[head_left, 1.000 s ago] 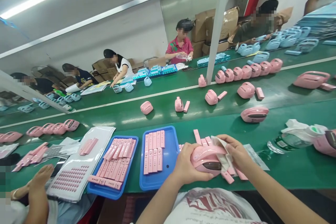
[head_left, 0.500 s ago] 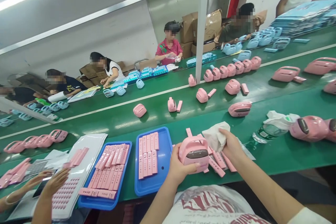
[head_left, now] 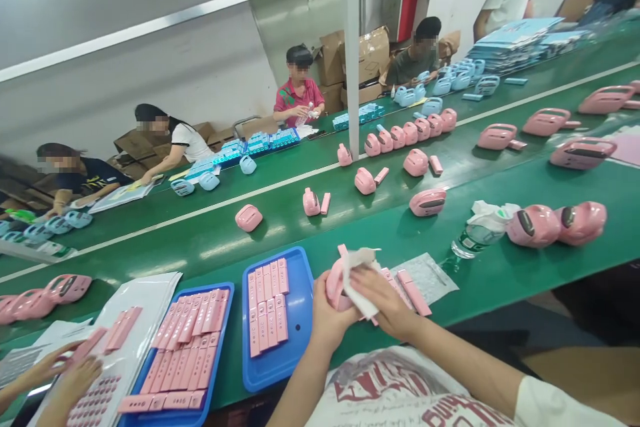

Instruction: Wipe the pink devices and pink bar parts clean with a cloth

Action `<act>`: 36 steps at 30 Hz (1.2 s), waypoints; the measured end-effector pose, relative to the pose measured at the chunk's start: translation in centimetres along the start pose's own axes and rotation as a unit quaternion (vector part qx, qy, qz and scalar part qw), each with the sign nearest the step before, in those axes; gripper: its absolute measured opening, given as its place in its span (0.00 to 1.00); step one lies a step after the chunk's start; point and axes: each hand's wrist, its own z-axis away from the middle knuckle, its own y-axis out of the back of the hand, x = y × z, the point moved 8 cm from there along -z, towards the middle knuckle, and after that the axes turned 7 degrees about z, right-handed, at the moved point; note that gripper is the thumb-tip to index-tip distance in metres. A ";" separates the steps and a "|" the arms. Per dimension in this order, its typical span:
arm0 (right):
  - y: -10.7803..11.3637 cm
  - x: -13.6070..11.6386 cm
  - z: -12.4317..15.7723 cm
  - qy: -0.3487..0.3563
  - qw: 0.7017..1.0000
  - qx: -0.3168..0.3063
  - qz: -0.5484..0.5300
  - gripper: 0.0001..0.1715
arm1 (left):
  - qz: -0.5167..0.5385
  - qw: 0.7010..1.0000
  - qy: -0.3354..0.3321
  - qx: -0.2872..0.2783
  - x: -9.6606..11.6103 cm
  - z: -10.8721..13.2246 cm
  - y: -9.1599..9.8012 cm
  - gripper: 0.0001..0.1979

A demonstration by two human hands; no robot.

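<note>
My left hand [head_left: 327, 320] is wrapped around a pink plastic housing with a handle [head_left: 334, 285], holding it just above the bench. Against its face my right hand [head_left: 387, 300] presses a white cloth [head_left: 359, 292], which covers most of the housing's dark window. Several pink bar-shaped parts [head_left: 414, 292] lie beside and behind my hands, some on a clear plastic bag [head_left: 436, 273]. Left of my left hand sits a blue tray [head_left: 300, 357] with rows of pink bars that have small markings.
A second blue tray [head_left: 227, 320] is full of pink bars. At far left, a co-worker's hands [head_left: 75, 377] handle pink bars over white sheets [head_left: 145, 300]. A water bottle [head_left: 470, 240] and pink housings [head_left: 583, 221] stand to the right. More housings line the green belt [head_left: 280, 193].
My right hand has brought the cloth leftward onto the housing, covering its window. The housing has turned in my left hand. The view has shifted to the right.
</note>
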 end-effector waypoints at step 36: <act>4.3 -2.3 -2.4 -0.197 0.959 0.162 -0.122 0.32 | 0.374 0.893 0.250 -0.001 2.6 -1.1 -3.2 0.23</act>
